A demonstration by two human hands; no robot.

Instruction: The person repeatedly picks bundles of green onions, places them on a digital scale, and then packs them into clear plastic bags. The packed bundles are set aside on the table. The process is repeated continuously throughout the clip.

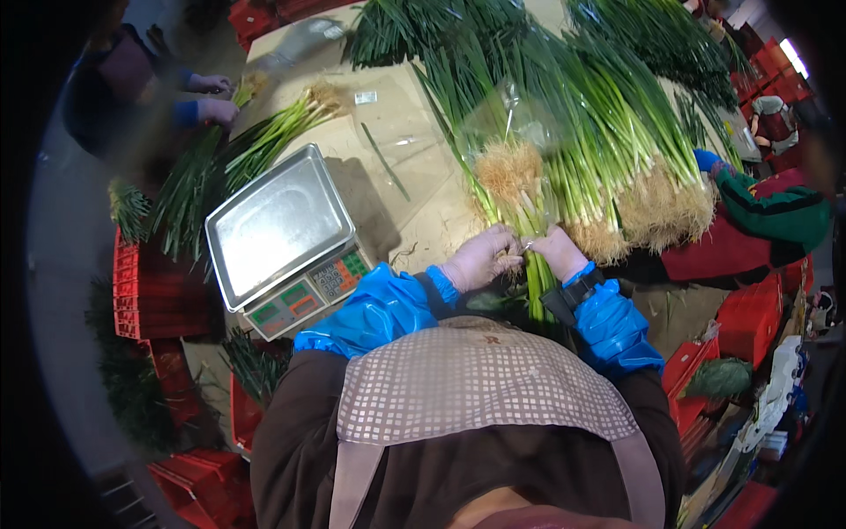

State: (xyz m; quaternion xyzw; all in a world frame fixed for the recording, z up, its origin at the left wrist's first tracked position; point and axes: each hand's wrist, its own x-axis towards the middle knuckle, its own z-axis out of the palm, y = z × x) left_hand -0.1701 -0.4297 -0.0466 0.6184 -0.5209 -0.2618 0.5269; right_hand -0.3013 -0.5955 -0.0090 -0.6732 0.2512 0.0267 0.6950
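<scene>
A bunch of spring onions (538, 286) lies in front of my body, its bushy pale roots (508, 172) pointing away and its green stalks running toward my apron. My left hand (481, 258), in a pale glove, closes at the left side of the stalks. From the right, my gloved right hand (560, 255) pinches at the same spot, fingertips close to the left ones. Whether a thin tie sits between the fingers is too small to tell. Clear plastic film (515, 119) lies around and beyond the roots.
A scale (278, 225) with a metal tray stands to the left. Many rooted spring onions (652, 189) cover the table's (414, 115) right and far side. Co-workers' hands (216, 110) show at far left; a green sleeve (771, 207) is at right. Red crates (203, 485) surround the table.
</scene>
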